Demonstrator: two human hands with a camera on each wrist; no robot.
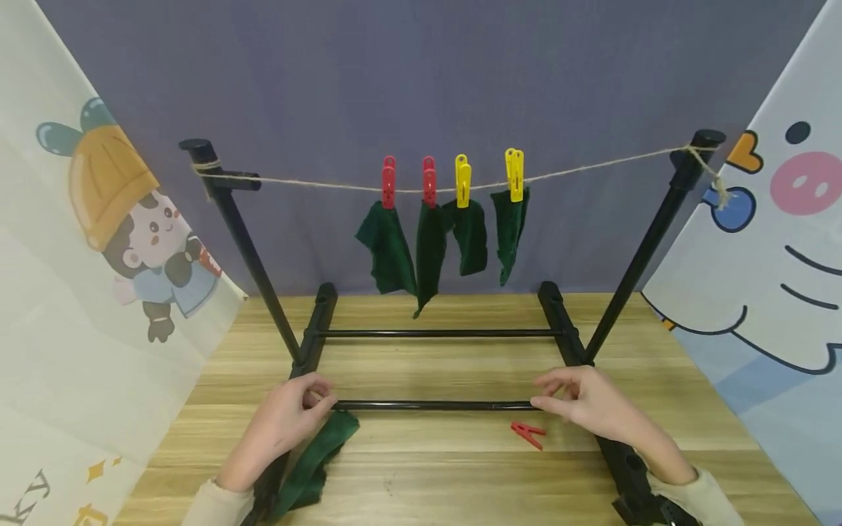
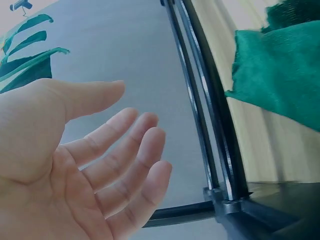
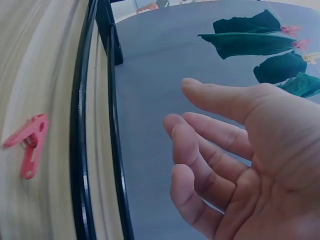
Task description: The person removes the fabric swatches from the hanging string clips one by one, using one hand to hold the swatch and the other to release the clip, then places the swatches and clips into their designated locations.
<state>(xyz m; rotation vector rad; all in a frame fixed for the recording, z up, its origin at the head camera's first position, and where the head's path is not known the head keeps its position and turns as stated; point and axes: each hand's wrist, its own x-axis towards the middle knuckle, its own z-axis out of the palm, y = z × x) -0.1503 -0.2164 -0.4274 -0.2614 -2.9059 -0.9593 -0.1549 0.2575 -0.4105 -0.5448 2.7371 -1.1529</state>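
Note:
My left hand (image 1: 289, 413) hovers by the left end of the rack's front bar (image 1: 434, 405), fingers relaxed and holding nothing. Just below it a strip of dark green cloth (image 1: 322, 456) lies over the table and the rack's left foot. The right hand (image 1: 588, 405) is at the bar's other end, loosely curved with nothing in its grasp, as the right wrist view also shows. Near it a red clothespin (image 1: 528, 435) lies on the table. Several green cloth pieces (image 1: 392, 248) hang from a string (image 1: 302, 183), pinned by red clothespins (image 1: 389, 183) and yellow clothespins (image 1: 515, 175).
The black rack has a left post (image 1: 253, 256) and a right post (image 1: 641, 252), with the string tied between their tops. A rear bar (image 1: 434, 333) joins its feet. Behind stands a grey-blue backdrop (image 1: 421, 88), with cartoon-printed panels at both sides of the wooden table (image 1: 434, 475).

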